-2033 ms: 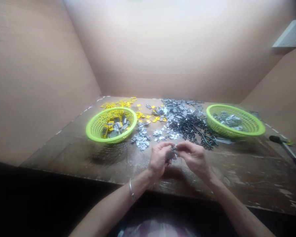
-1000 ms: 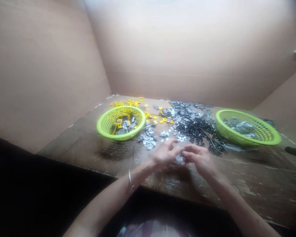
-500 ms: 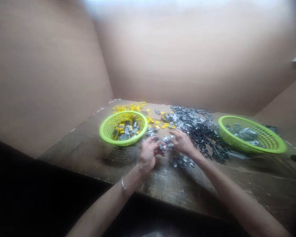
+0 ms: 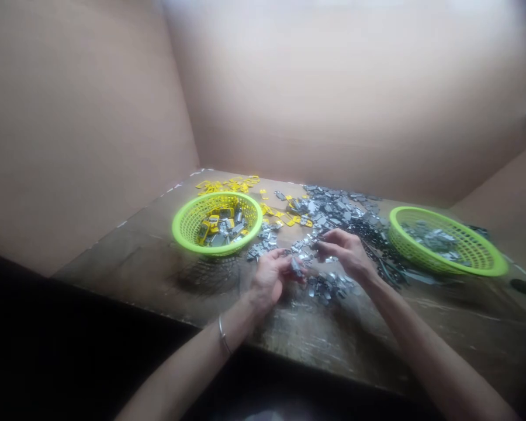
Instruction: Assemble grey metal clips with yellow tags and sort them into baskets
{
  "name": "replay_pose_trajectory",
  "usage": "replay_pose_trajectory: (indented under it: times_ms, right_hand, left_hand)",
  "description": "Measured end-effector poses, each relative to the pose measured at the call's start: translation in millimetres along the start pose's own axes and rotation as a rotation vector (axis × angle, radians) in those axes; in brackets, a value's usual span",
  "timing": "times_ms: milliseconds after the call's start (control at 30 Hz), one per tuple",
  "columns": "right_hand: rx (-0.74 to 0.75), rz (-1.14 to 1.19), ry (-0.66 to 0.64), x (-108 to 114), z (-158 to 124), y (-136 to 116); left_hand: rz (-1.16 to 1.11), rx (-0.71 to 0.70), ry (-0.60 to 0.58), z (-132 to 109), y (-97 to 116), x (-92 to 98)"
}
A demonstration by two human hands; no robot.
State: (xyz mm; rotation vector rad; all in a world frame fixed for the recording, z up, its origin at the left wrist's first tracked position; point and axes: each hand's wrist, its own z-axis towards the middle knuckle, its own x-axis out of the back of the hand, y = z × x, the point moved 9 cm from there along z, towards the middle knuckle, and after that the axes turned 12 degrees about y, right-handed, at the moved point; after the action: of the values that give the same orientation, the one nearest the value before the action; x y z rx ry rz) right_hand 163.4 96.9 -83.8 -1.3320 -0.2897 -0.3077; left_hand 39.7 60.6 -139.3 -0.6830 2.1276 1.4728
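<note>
- Your left hand [image 4: 269,278] is cupped palm-up above the table, its fingers curled together and closed around a small grey metal part [image 4: 296,267], which sits at the fingertips, toward your right hand.
- A thin metal bangle [image 4: 222,334] circles your left wrist.
- Your right hand [image 4: 346,254] is just beside the left, palm down, its fingers [image 4: 333,238] stretched forward and close together. You can't tell from this view whether they pinch anything.
- Loose grey metal pieces [image 4: 304,248] lie just under and between your hands, and a small pile of grey pieces [image 4: 328,286] sits below your right hand.
- Another small pile of grey pieces [image 4: 263,247] lies left of your hands, near the left basket.
- A lime-green plastic basket [image 4: 217,252] stands on the table to your left, holding mixed yellow and grey parts [image 4: 217,229].
- A matching basket [image 4: 477,270] stands to your right, holding grey parts [image 4: 433,240].
- A wide heap of grey pieces [image 4: 337,202] spreads between the baskets, with a dark mass of small black parts [image 4: 372,237] at its near right.
- Yellow pieces [image 4: 225,185] lie scattered behind the left basket.
- Everything rests on a worn wooden table [image 4: 359,333], enclosed by cardboard walls [image 4: 83,146].
</note>
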Motion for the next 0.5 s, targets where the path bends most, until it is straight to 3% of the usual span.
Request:
replay_pose_trajectory:
  times_ms: [67, 167, 400, 500]
  right_hand:
    - [-0.048, 0.230, 0.058, 12.1, -14.4, -0.2]
    - [0.005, 0.347, 0.125, 25.2, -34.2, 2.3]
    - [0.230, 0.276, 0.052, 37.2, -67.2, -1.2]
    - [0.320, 0.103, 0.142, 46.5, -72.7, -9.5]
  left_hand:
    - [0.001, 0.029, -0.051, -4.0, -8.6, -12.4]
    - [0.002, 0.048, -0.092, -9.5, -19.4, -27.3]
    - [0.069, 0.024, -0.135, -17.5, -27.8, -38.7]
    - [0.100, -0.004, -0.137, -18.8, -28.4, -39.5]
